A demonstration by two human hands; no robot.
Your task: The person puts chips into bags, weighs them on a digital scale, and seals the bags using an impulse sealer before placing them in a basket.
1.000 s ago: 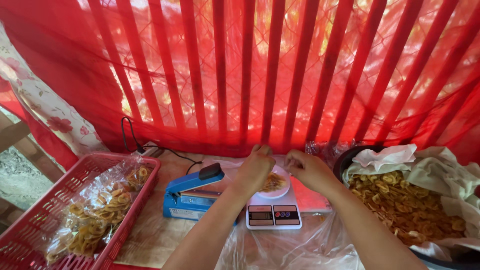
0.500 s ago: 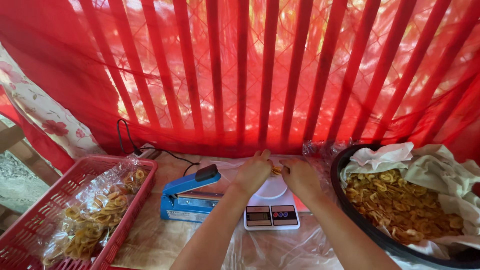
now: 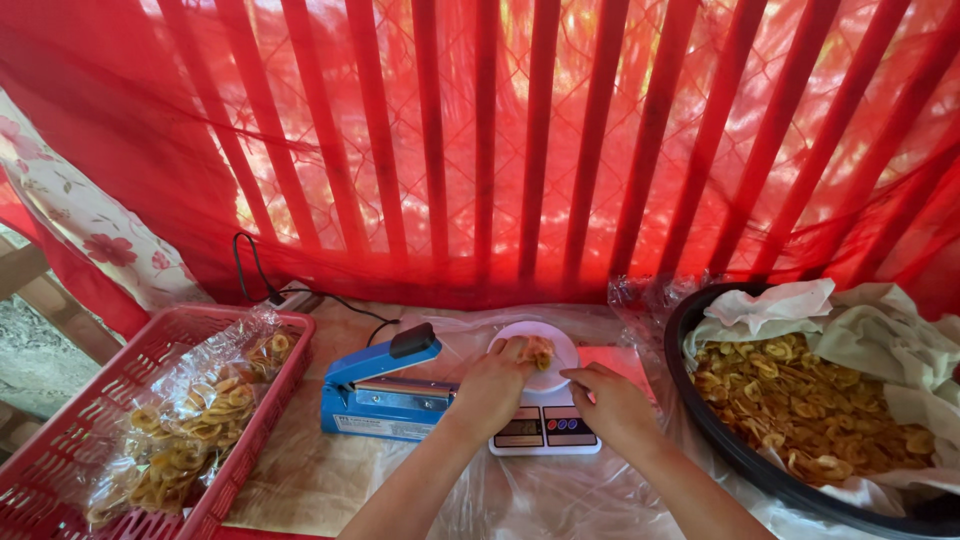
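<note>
My left hand (image 3: 492,385) rests over a white round plate (image 3: 555,345) on a small digital kitchen scale (image 3: 545,430), its fingers closed around a small clump of yellow chips (image 3: 538,351) in clear plastic. My right hand (image 3: 612,400) hovers just right of the plate above the scale's display, fingers curled, touching the plastic's edge. A blue impulse sealer (image 3: 378,392) with a black handle sits directly left of the scale.
A red plastic basket (image 3: 60,455) at the left holds clear bags of chips (image 3: 190,420). A big black basin (image 3: 715,440) at the right, lined with white paper, is full of loose chips (image 3: 810,400). Red bars and netting stand behind. A black cable (image 3: 262,285) runs to the sealer.
The view has tilted up. Both hands have moved closer together over the plate; my left hand now sits on the chips, my right has dropped toward the scale's display.
</note>
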